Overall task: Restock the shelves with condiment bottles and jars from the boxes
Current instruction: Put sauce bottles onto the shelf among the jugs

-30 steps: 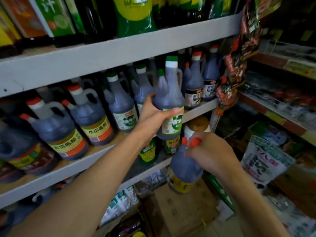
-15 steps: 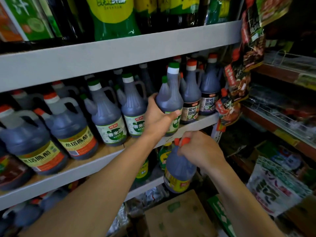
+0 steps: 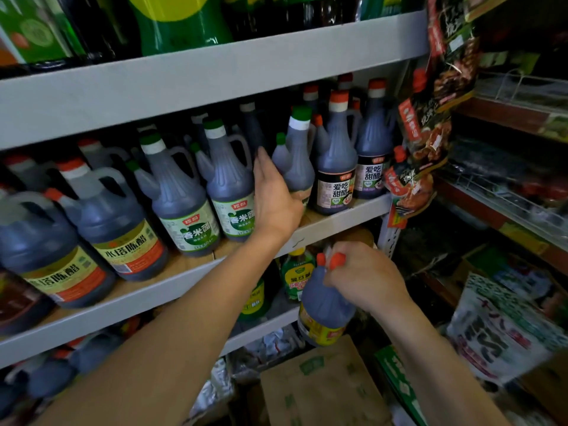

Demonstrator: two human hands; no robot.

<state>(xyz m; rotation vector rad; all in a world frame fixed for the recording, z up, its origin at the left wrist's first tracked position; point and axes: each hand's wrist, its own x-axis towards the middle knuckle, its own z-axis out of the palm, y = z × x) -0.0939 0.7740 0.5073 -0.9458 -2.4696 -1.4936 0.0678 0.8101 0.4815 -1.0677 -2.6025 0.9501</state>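
Dark plastic, ribbed at the shoulders and glossy, makes up nearly everything within reach. The green-capped bottle (image 3: 296, 162) stands upright on the middle shelf (image 3: 341, 221), just beside the dark-labelled orange-capped bottles (image 3: 336, 170) on its right. The left hand (image 3: 275, 199) is against it, fingers (image 3: 261, 158) laid straight up its left flank and the thumb hooked across the lower front, so it holds the bottle where it stands. The right hand (image 3: 365, 279) is curled tight round the handle at the neck of the orange-capped bottle (image 3: 325, 305), which hangs with its long axis near vertical, base tipped slightly toward the camera. It is below the lip of the middle shelf, in front of the lower shelf and above a cardboard box (image 3: 322, 382). The relation that matters is that the shelf lies up and to the left of this bottle, so it probably has to rise past the shelf edge before going in. Its yellow label resembles those on the squat yellow-labelled jugs (image 3: 123, 238) well to the left, with bare wood showing in front of them. The right hand carries the load; the left is nearer the shelf and looks placed to make room. Smooth moulded handles should grip well, and a full bottle will feel heavy.
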